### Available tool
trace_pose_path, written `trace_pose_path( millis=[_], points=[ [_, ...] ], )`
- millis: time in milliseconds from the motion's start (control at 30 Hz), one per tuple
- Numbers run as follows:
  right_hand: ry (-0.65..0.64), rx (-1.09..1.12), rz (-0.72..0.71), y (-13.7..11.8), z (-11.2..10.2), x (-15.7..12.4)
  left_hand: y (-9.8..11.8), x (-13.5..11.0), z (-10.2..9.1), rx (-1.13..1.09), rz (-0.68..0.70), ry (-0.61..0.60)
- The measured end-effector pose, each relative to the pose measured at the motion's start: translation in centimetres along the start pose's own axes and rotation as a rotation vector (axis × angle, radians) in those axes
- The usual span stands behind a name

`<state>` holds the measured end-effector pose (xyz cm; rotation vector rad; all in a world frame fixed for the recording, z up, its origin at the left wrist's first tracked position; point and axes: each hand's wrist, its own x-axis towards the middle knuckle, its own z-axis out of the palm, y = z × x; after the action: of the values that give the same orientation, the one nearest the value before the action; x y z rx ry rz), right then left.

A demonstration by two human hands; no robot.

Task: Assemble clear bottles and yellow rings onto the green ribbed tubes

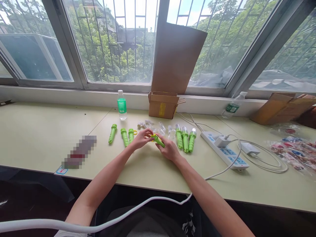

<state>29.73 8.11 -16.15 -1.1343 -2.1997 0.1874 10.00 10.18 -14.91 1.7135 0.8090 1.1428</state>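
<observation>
Over the middle of the table, my right hand (170, 149) is closed around a green plastic handle (159, 141) that lies tilted between my hands. The fingers of my left hand (141, 139) pinch its upper end, where a bit of yellow shows. To the left lie a green ribbed handle (112, 134) and two more close by, one with a yellow loop (135, 132). Right of my hands are three green handles (185, 140) with clear or silvery tops. Behind my hands lie several small clear plastic pieces (161, 127), some with white ends.
A water bottle (121, 107) and a cardboard box (161, 107) stand at the back. On the right are a white power strip (222, 149) with cables, another bottle (233, 106) and plastic-wrapped items (293, 149). A white cable (138, 204) crosses below the table's front edge.
</observation>
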Motion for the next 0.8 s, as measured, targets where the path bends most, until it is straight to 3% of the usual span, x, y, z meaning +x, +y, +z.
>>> trace_pose_path(
  millis=[333,800],
  points=[
    [-0.01,-0.035,-0.014,0.26,0.25,0.06,0.64,-0.41,0.12,0.032,-0.008,0.002],
    [-0.03,-0.068,-0.01,0.21,0.2,0.09,-0.06,-0.17,0.25,0.047,-0.002,0.019]
  ],
)
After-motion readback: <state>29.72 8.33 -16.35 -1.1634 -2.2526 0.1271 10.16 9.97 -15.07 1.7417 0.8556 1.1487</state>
